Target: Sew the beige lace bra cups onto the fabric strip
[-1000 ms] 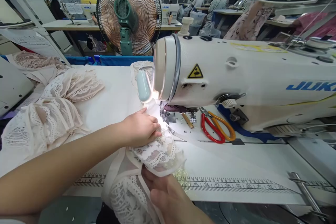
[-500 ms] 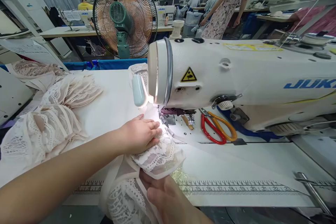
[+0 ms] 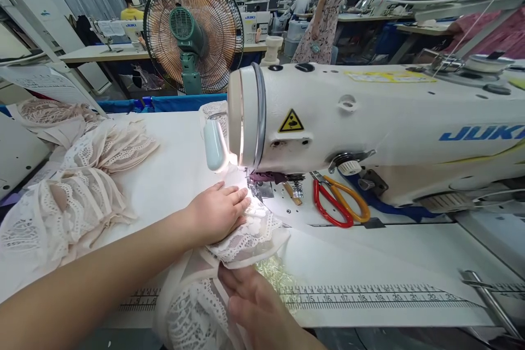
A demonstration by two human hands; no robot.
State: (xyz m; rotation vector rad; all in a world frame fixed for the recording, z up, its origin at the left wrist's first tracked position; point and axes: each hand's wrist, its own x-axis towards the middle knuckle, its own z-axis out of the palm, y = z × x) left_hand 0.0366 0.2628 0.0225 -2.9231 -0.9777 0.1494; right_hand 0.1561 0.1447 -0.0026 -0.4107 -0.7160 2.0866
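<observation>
My left hand lies flat, fingers together and stretched out, pressing a piece of cream lace fabric against the table just left of the presser foot of a white Juki sewing machine. My right hand is at the bottom edge, partly under the lace, fingers pinching its lower fold. The machine's lamp lights the needle area brightly. More of the lace hangs off the front edge of the table.
A heap of lace pieces lies at the left of the white table. Red and orange scissors lie under the machine arm. A ruler scale runs along the front edge. A standing fan and a person in a patterned dress are behind.
The lace and my left hand have shifted slightly toward the presser foot. The person in the patterned dress has walked left in the background. The view has tilted a little.
</observation>
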